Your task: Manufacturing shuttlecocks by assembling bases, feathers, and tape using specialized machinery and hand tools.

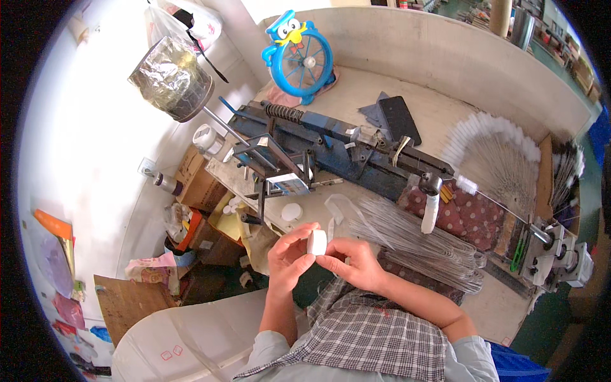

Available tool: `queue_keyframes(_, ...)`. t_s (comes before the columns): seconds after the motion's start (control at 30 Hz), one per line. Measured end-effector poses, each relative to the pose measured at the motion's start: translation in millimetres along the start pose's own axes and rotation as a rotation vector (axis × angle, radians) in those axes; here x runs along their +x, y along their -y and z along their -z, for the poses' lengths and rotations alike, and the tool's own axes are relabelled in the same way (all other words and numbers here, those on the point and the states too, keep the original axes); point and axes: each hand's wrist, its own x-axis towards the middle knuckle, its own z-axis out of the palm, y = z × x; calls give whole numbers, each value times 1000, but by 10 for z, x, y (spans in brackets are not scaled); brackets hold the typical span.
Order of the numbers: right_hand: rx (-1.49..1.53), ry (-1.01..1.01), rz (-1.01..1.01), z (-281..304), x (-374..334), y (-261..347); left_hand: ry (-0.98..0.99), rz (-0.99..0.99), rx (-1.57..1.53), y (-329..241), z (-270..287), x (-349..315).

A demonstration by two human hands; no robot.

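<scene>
Between both hands, in front of my body, is a small white roll (pixel 317 242) of what looks like strip or tape. My left hand (pixel 287 256) pinches it from the left with thumb and fingers. From the right, my right hand (pixel 354 262) grips it with the thumb at its lower edge. Just beyond the hands, a translucent white strip (pixel 335 210) lies on the table. A flat white disc (pixel 292 212) lies left of that strip. To the right of my right hand is a large bundle of thin twisted wires (pixel 420 245).
A long blue metal machine (pixel 344 156) crosses the table, with a white crank handle (pixel 430 214). White-tipped wire brushes (pixel 496 153) fan out at the far right. A metal clamp head (pixel 557 254) sits at the right edge. A foil-covered lamp (pixel 172 79) hangs at left; a blue toy wheel (pixel 302 60) stands behind.
</scene>
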Motion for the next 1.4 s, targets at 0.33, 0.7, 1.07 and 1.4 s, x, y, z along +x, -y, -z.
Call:
queue_keyframes(0.33,70,21,24,-5,-32,-120,-18,26,80,-41,-5,-21)
queue_keyframes(0.7,-47,-35,-36,9,-60,-90,3,16,271,-129,-48,-8)
queue_keyframes(1.07,-238,-221,-145,39,-44,-20,77,-152,782,-247,-207,36)
queue_keyframes(1.4,315,-156,-260,182,-47,35,-55,200,111,-105,-74,-78)
